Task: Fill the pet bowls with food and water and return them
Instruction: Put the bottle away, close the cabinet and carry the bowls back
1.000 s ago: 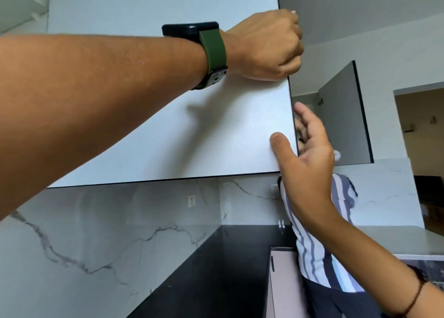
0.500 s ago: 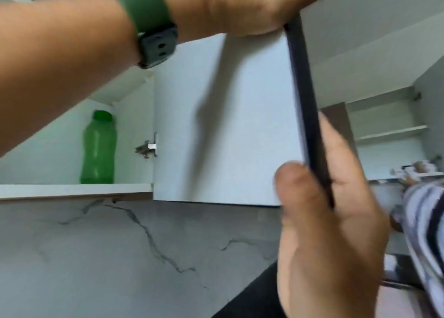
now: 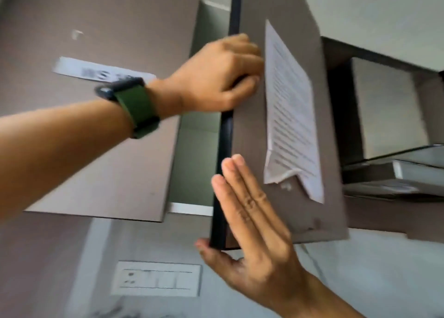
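Observation:
No pet bowl shows in the head view. A grey-brown wall-cabinet door [image 3: 322,221] with a black edge stands partly open in front of me. My left hand [image 3: 216,77], with a green-strapped watch on the wrist, grips the door's edge high up, fingers curled round it. My right hand [image 3: 252,233] lies lower with straight fingers flat on the door's face and the thumb under its bottom corner. A printed paper sheet [image 3: 288,113] is stuck to the door face, its lower corner torn and curling.
A neighbouring cabinet door [image 3: 108,149] at the left carries a white label strip [image 3: 96,72]. Between the doors a gap shows the cabinet's inside [image 3: 194,161]. A white socket plate [image 3: 156,279] sits on the wall below. A steel chimney hood [image 3: 396,125] hangs at the right.
The view has swung from a white door and a shelf with a green bottle to this grey-brown door. My right hand's fingers have straightened onto the door face; my left still grips an edge.

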A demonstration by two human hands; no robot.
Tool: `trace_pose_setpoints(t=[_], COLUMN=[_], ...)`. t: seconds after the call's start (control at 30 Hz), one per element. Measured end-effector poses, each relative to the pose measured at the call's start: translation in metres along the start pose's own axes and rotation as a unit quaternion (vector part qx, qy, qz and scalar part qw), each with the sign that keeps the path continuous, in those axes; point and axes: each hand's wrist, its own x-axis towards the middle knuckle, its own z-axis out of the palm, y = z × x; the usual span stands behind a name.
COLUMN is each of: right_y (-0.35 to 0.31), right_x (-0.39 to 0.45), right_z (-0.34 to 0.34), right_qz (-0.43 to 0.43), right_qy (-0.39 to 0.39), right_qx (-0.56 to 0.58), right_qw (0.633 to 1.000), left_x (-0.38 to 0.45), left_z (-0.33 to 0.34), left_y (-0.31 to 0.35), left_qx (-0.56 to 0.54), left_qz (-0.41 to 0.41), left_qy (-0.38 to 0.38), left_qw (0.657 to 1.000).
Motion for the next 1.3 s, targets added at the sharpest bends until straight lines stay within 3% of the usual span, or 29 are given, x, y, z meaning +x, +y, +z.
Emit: trace_pose_setpoints(t=[0.13,0.3,0.63,1.0,1.3], right_y=[0.001,0.004,0.011,0.022,0.032], right_x=[-0.003,-0.010,-0.029,-0.068,-0.096], right_z=[0.030,0.055,0.115,0.165,0.191], right_qz=[-0.040,-0.066,-0.075,-0.043,-0.030], right_qy=[-0.002,-0.012,-0.054,-0.076,-0.090], right_qx=[-0.050,-0.081,-0.133,-0.123,-0.131], right_qw=[0.998,0.995,0.987,0.989,0.987], left_x=[-0.028,-0.045,-0.112,-0.162,-0.190], left_z=[-0.011,-0.002,0.040,0.081,0.111], left_y=[0.005,-0.002,-0.020,-0.017,-0.014], left_qx=[0.028,0.035,0.055,0.061,0.145], left_qz=[0.029,0.003,-0.096,-0.240,-0.258], left_qy=[-0.045,-0.096,-0.151,-0.240,-0.267], left_qw=[0.998,0.995,0.982,0.939,0.917])
